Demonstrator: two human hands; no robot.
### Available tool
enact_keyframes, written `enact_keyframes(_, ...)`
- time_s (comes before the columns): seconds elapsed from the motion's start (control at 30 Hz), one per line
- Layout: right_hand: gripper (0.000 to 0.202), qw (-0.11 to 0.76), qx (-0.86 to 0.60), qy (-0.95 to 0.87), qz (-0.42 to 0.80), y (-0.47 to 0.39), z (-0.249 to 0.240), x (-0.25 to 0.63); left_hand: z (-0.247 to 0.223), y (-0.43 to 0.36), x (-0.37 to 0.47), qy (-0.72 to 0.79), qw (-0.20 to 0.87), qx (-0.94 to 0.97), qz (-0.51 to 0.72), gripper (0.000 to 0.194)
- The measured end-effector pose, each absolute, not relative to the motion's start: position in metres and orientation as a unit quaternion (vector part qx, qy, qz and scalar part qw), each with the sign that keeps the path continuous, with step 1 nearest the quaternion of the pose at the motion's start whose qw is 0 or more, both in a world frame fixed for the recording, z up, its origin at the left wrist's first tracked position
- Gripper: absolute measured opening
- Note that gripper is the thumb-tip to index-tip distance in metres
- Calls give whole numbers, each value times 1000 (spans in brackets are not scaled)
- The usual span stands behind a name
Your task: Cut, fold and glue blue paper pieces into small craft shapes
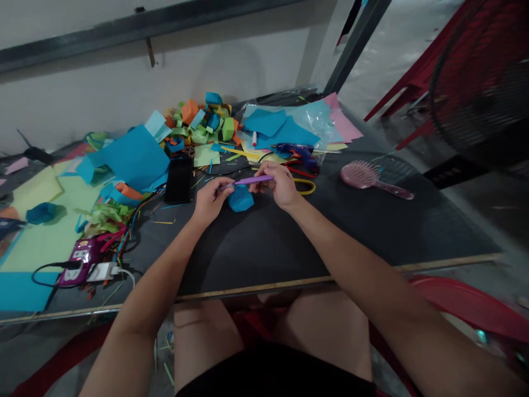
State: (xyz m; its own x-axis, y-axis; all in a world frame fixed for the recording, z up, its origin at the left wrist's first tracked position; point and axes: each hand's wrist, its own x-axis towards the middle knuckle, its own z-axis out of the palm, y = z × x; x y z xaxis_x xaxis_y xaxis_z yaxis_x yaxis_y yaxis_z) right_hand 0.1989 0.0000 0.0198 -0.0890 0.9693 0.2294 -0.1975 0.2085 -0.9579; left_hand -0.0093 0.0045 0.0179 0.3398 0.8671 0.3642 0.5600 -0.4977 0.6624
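Note:
Above the middle of the dark table, my left hand (pixel 212 197) and my right hand (pixel 276 184) meet at a slim purple pen-like tool (pixel 258 180). My right hand wraps its fingers round the thicker right part. Pinched fingers of my left hand close on its thin left end; whether they also hold something small there is hidden. Just below the tool, between both hands, is a folded blue paper piece (pixel 241 199). Whether the fingers touch it, I cannot tell. A yellow scissor-like handle (pixel 308 187) shows right behind my right hand.
A black phone (pixel 178 181) lies left of my hands. Behind are heaped coloured paper pieces (pixel 198 118), blue sheets (pixel 285 129) and a dark blue tool (pixel 303 157). A pink hairbrush (pixel 372 179) lies right, a purple device with cables (pixel 85 256) left. A fan (pixel 483 88) stands beyond the right edge.

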Motion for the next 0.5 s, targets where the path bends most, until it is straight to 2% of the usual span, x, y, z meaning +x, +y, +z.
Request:
enact_keyframes(0.17,27,559,-362,-539,516,-1,20,199,18,3,-9,416,188,803,383,25)
enact_keyframes(0.37,30,537,-345,-545,544,-4,20,196,19,-3,-9,342,48,849,399,27)
enact_keyframes(0.5,29,546,-363,-546,521,-6,20,196,20,-10,-8,321,-21,855,407,24)
